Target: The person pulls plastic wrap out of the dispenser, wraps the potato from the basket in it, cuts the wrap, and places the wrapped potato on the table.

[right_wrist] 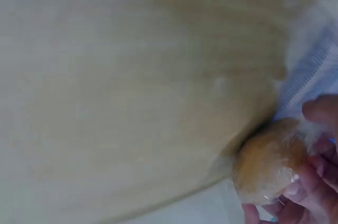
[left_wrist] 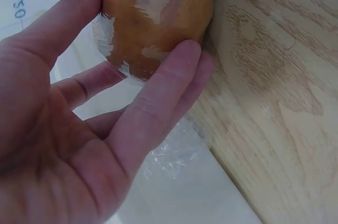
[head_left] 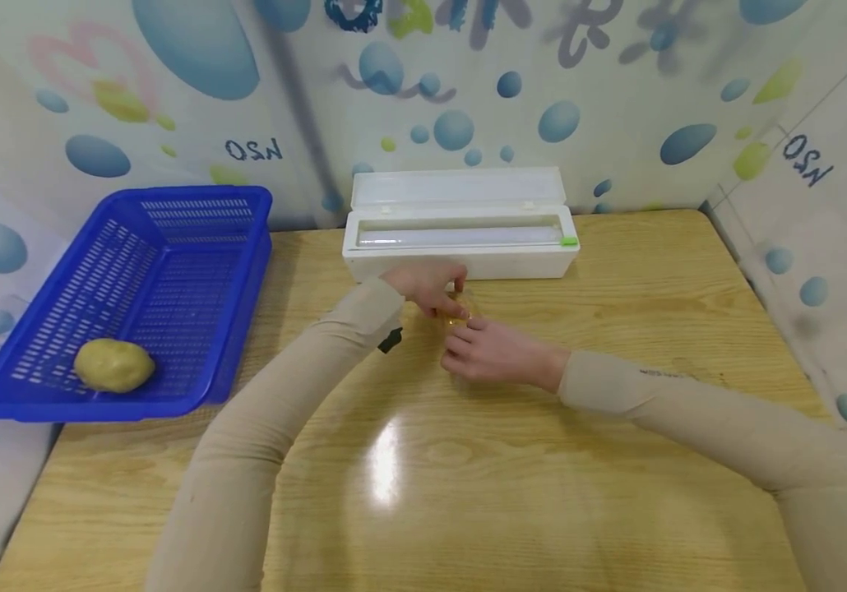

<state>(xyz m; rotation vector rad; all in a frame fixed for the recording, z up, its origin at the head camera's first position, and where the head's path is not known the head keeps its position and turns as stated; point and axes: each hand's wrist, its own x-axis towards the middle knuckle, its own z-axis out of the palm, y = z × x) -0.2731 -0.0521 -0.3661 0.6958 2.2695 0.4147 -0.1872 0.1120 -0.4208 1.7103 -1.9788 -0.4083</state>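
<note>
A yellow-brown potato [left_wrist: 153, 18] wrapped in clear plastic film lies low over the table, in front of the white box. My left hand [head_left: 431, 288] holds it from the far left side, thumb on one side and fingers on the other in the left wrist view. From the near right, my right hand [head_left: 497, 352] has its fingers curled at the potato's end, where the film bunches in the right wrist view. Crinkled loose film [left_wrist: 177, 152] shows past the left fingers. In the head view the hands hide most of the potato.
Behind the hands stands a white film dispenser box [head_left: 460, 265], lid raised, with a roll inside and a green slider [head_left: 568, 242] on its edge. At left, a blue plastic basket [head_left: 227, 345] holds an unwrapped potato [head_left: 114, 365]. Patterned walls border the wooden table [head_left: 468, 493].
</note>
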